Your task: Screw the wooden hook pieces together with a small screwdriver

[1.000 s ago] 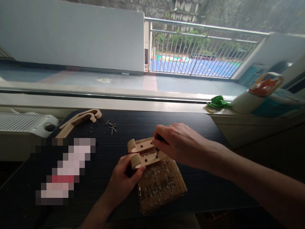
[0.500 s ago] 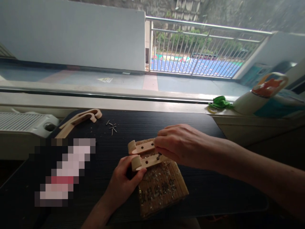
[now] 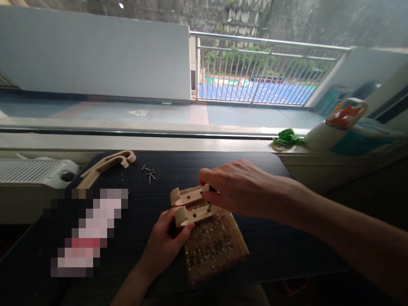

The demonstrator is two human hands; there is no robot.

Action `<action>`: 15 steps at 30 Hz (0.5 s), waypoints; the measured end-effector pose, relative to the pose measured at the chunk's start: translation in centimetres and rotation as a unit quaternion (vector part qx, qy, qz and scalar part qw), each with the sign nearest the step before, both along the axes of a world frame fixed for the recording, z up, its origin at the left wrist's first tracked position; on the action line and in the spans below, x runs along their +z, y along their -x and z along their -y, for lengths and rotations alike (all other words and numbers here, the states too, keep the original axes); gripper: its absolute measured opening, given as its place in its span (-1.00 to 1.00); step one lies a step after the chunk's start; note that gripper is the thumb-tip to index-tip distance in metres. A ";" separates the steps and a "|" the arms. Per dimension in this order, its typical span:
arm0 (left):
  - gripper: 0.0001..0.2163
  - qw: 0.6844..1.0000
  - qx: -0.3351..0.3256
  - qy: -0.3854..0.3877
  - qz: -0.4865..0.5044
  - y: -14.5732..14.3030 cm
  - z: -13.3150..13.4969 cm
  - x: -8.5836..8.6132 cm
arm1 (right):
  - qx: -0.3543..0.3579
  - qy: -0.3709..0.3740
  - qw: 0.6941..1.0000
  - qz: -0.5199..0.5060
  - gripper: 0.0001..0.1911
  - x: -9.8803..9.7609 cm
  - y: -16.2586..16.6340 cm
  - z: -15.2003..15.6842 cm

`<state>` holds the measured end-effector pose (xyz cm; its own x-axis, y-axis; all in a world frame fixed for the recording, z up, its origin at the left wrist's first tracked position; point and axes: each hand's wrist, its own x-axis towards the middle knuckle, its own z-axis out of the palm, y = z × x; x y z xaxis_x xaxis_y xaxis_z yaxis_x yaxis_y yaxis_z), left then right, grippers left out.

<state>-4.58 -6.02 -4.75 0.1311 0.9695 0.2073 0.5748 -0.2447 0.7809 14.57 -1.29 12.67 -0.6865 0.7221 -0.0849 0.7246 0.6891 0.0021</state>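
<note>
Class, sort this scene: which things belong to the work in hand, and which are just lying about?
In use: left hand, right hand, two wooden hooks, dark tool, cardboard block beneath.
Lying about: curved wooden piece, loose nails, green cloth, white mug, radiator.

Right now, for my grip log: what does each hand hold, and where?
Left hand pinches the near wooden hook at its curled end; right hand grips a small dark tool by its top.
</note>
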 end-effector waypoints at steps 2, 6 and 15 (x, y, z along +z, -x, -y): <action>-0.75 1.000 -0.003 0.005 0.000 0.0 0.0 0.0 | 0.046 0.021 0.999 0.004 -0.91 0.6 -0.3 0.1; -0.73 1.000 -0.009 0.009 0.001 0.1 -0.1 -0.2 | 0.142 0.032 0.989 0.005 -0.85 0.6 -0.3 -0.2; -0.74 1.000 -0.009 0.011 0.002 0.2 0.0 -0.2 | -0.005 -0.028 1.000 -0.013 -0.82 -2.4 0.6 -0.4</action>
<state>-4.74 -6.01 -4.95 0.1486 0.9712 0.1864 0.5677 -0.2382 0.7880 13.99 -0.86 10.23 -0.6810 0.7318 -0.0266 0.7315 0.6815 0.0209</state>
